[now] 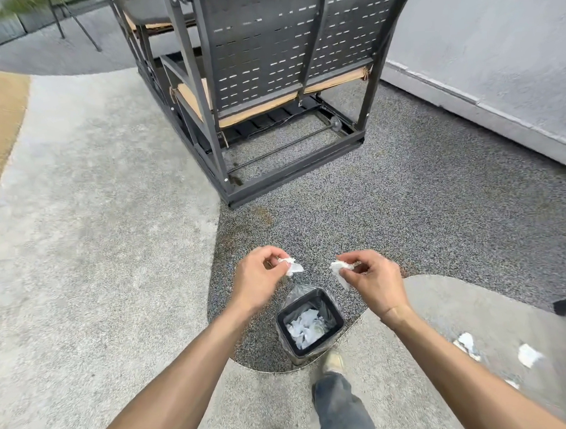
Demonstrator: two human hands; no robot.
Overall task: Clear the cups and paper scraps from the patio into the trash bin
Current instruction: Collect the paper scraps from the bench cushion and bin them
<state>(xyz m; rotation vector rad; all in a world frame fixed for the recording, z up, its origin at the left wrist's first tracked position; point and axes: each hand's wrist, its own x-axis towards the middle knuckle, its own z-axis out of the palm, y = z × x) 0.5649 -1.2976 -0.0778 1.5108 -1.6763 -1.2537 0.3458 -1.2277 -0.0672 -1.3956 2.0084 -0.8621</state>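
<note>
Holding both hands out above the trash bin point(310, 323), I pinch a crumpled paper scrap point(292, 267) in my left hand point(261, 277) and another scrap point(340, 271) in my right hand point(372, 278). White paper already lies inside the lined bin. More scraps point(527, 354) lie on the patio floor to my right.

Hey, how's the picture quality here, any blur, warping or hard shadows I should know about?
Head view: soft even daylight, no hard shadows or glare. Wide-angle warping bends the wall and pavement edges. Motion blur smears the top left corner; the bench, the bin, and both hands, left and right, are fairly sharp. The scraps at lower right look slightly soft.
</note>
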